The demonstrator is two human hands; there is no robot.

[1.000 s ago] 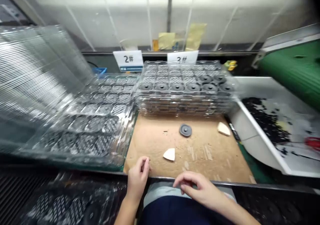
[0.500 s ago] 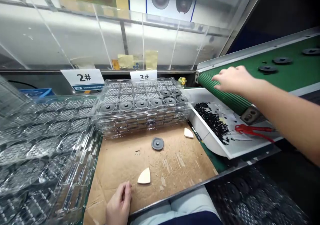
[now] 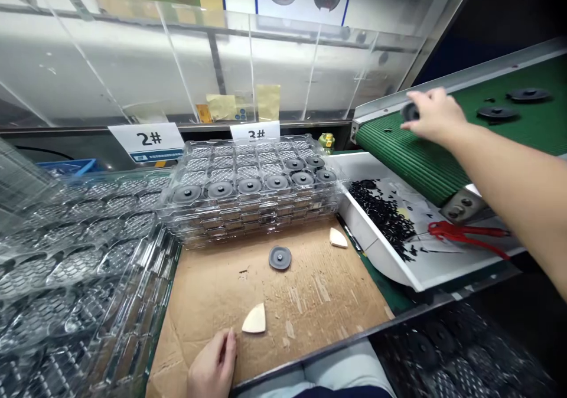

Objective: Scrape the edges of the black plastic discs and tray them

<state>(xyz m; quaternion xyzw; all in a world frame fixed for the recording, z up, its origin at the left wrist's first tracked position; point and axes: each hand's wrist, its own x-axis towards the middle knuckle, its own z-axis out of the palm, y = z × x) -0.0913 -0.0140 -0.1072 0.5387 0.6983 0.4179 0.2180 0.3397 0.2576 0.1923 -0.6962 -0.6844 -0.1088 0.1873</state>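
My right hand [image 3: 436, 114] is over the near end of the green conveyor belt, its fingers closed on the edge of a dark round disc [image 3: 410, 111]. My left hand [image 3: 213, 362], loosely curled with nothing visible in it, rests on the cardboard sheet [image 3: 208, 292] at the front. Close to its fingertips lies a cream wedge-shaped pad [image 3: 254, 319]. A grey disc with a small centre knob [image 3: 280, 258] lies flat on the cardboard, and a second cream wedge [image 3: 338, 238] is near the right edge.
Stacked clear trays [image 3: 248, 209] stand behind the cardboard, the top one part filled with discs. More clear trays [image 3: 88, 227] are at left. A white bin [image 3: 381, 268] holds small black bits and red-handled pliers [image 3: 469, 231]. Further discs [image 3: 498, 113] lie on the green belt [image 3: 398, 150].
My right hand has reached slightly up and now grips a dark disc at the belt's near end. The belt's other discs appear nearer. My left hand stays almost where it was.
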